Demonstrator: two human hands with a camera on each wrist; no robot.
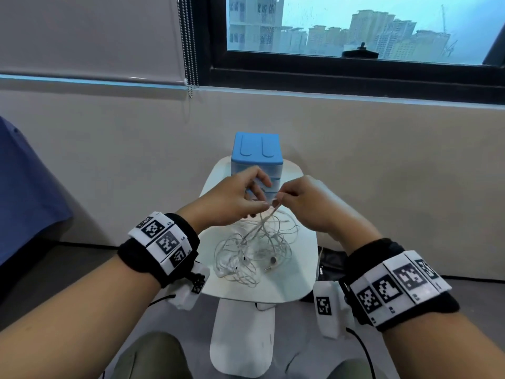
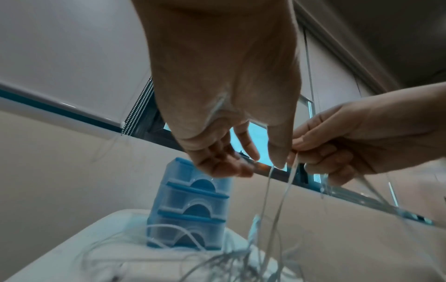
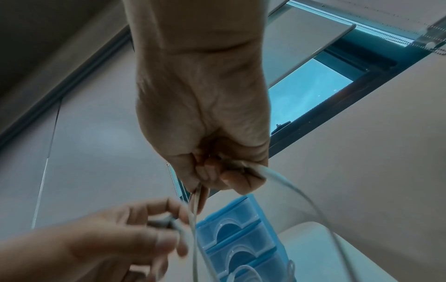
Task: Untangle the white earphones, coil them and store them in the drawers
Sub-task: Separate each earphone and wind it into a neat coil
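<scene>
Tangled white earphones [image 1: 254, 247] before blue drawers [image 1: 257, 157]

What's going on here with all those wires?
A person is untangling white earphones. Both the left hand and the right hand pinch strands lifted above a small white table, while most of the cord lies there in a knotted heap. The blue drawer unit behind it looks closed, so nothing is coiled or stored yet.

Both forearms reach forward, marker bands on the wrists. Left hand [image 1: 232, 198] raised, thumb and forefinger closing on a strand, other fingers loosely spread. Right hand [image 1: 311, 202] just beside it, fingers curled, pinching cable.
</scene>
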